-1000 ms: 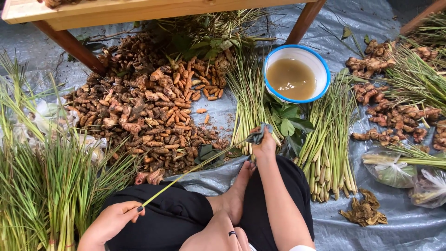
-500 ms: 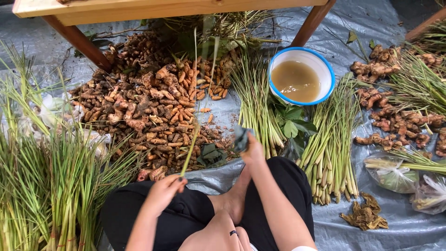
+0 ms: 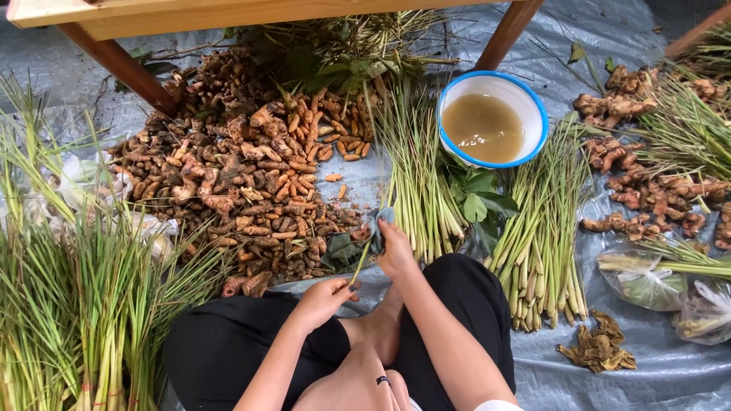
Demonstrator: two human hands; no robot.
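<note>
Upright, the lemongrass stalk (image 3: 371, 221) points away, both hands gripping.

Soft, even daylight; sharp picture, faint shadows, no glare.

informal produce-sorting spot on the ground, grey tarp (image 3: 609, 380), heaped turmeric roots (image 3: 244, 183), lemongrass bundles (image 3: 541, 228), wooden table legs (image 3: 122, 72)

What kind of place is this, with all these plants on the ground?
Probably a market stall or herb-sorting spot on the ground: a grey tarp holds heaps of roots and lemongrass bundles, beside a wooden table.
</note>
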